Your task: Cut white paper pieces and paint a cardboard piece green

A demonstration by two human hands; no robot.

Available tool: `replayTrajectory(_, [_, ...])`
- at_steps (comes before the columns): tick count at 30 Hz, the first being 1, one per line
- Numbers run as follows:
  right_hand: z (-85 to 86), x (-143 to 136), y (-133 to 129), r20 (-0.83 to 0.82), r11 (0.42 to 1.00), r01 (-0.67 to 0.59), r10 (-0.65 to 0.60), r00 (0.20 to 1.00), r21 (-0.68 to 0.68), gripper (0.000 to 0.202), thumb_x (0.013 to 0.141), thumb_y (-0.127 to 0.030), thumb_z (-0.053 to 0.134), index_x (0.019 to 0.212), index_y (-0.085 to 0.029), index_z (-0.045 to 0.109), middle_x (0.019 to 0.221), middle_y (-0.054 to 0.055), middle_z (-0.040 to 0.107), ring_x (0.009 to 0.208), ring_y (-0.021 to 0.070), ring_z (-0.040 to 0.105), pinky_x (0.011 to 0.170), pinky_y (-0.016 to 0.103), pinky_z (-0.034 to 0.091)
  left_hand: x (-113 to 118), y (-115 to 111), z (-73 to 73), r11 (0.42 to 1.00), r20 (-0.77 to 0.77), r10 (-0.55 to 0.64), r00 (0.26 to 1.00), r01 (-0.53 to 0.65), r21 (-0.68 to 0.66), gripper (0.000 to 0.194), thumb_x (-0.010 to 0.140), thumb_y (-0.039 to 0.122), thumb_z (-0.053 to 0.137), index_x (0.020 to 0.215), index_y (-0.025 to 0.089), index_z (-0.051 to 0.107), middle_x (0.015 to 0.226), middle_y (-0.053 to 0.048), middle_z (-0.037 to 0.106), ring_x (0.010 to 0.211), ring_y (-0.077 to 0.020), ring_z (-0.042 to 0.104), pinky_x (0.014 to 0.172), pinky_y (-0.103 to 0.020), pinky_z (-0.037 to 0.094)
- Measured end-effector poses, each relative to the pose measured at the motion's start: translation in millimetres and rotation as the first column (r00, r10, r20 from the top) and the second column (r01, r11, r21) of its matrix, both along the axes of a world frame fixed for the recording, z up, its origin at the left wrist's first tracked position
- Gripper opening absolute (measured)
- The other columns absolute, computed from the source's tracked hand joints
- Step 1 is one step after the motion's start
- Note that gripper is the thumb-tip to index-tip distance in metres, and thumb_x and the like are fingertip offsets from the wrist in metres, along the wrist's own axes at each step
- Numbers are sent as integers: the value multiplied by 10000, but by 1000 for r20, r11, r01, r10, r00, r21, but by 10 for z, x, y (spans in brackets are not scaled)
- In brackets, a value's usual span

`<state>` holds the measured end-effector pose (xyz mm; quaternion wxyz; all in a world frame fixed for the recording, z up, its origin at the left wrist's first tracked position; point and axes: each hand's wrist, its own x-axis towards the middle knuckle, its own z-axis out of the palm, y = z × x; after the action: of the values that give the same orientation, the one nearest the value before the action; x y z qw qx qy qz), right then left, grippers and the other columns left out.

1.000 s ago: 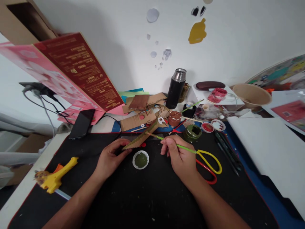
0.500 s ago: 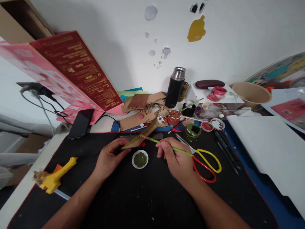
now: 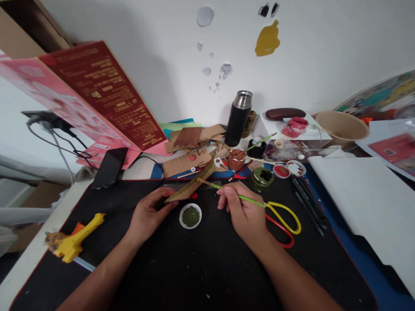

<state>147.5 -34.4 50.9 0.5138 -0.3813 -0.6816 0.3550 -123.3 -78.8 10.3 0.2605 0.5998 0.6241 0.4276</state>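
Observation:
Pinched in my left hand (image 3: 149, 216) is the near end of a long, narrow cardboard strip (image 3: 191, 186), tilted up and away from me, with green paint along its upper edge. My right hand (image 3: 243, 207) grips a green-handled paintbrush (image 3: 251, 200), whose bristle tip touches the strip about midway along. A small white cap of dark green paint (image 3: 190, 216) lies on the black mat between my hands. Scissors (image 3: 287, 221) with yellow and red handles rest partly behind my right hand. Behind them stands an open jar of green paint (image 3: 261, 179).
A yellow glue gun (image 3: 76, 239) lies at the left, and a phone (image 3: 109, 167) behind it. Cardboard scraps (image 3: 186, 164), a brown paint pot (image 3: 237, 159) and a black flask (image 3: 238, 120) fill the back. White paper (image 3: 363, 207) and pens (image 3: 308, 203) are at the right.
My right hand and the brush have shifted slightly right and away, the tip sliding farther up the strip. My left hand and the strip have stayed almost still.

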Motion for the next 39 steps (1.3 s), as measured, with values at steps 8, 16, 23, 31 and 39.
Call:
replayTrajectory(8, [17, -36, -81, -15, 995, -93, 92, 996, -32, 305, 1129, -311, 516, 941, -209, 733, 681, -8, 701, 523, 120, 618, 516, 237, 489, 18, -2, 29, 1000, 21, 9, 1000, -9, -18, 192, 848, 394, 812, 951, 233, 805, 1008, -59, 822, 940, -248, 774, 849, -356, 638])
replayTrajectory(16, [15, -32, -66, -12, 996, -93, 93, 996, -7, 278, 1117, -273, 533, 940, -201, 735, 683, -15, 700, 555, 113, 639, 561, 231, 507, 15, -5, 27, 1000, 16, -6, 1000, 7, -22, 191, 861, 395, 810, 958, 231, 806, 1014, -56, 817, 932, -240, 771, 852, -348, 634])
replayTrajectory(23, [3, 15, 4, 19, 1000, 17, -17, 1000, -4, 315, 1129, -328, 517, 928, -210, 728, 652, -10, 689, 539, 129, 629, 537, 248, 500, 1, -9, 7, 1000, -1, 1, 1000, -1, -24, 205, 861, 408, 801, 956, 226, 798, 1009, -63, 822, 925, -250, 775, 836, -352, 628])
replayTrajectory(31, [-2, 15, -9, 10, 1000, 2, -2, 1000, -6, 306, 1130, -321, 518, 935, -213, 728, 659, -12, 688, 539, 125, 626, 527, 247, 490, 10, -2, 35, 999, -25, 5, 1000, -6, -44, 225, 862, 431, 792, 967, 232, 803, 1034, -70, 828, 958, -264, 774, 866, -374, 631])
replayTrajectory(39, [16, -34, -77, -13, 997, -79, 78, 997, -19, 298, 1126, -315, 528, 943, -209, 737, 675, -10, 705, 519, 118, 620, 517, 241, 497, 19, -3, 42, 999, -3, -10, 1000, 10, -34, 201, 868, 411, 795, 958, 232, 811, 1017, -66, 818, 942, -248, 767, 847, -351, 617])
